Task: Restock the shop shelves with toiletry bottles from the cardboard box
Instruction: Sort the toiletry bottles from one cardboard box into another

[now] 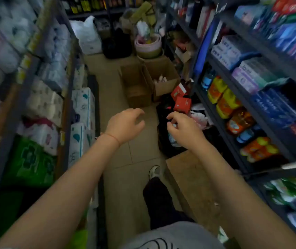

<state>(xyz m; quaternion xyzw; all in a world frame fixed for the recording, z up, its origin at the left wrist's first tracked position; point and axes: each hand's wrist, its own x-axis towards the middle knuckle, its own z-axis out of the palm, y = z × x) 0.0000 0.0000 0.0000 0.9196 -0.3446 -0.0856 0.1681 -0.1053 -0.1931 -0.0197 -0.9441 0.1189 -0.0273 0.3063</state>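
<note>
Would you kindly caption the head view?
Both empty hands, left hand and right hand, reach toward cardboard box in the shop aisle.

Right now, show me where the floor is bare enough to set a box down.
Bare tile runs between the left shelves and the black bags, up to the two cardboard boxes. Crowded: the right side with the bags and red cartons, and the aisle's far end.

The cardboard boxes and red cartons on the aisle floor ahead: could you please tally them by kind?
Open cardboard boxes: 2
Red cartons: 2
Total: 4
</note>
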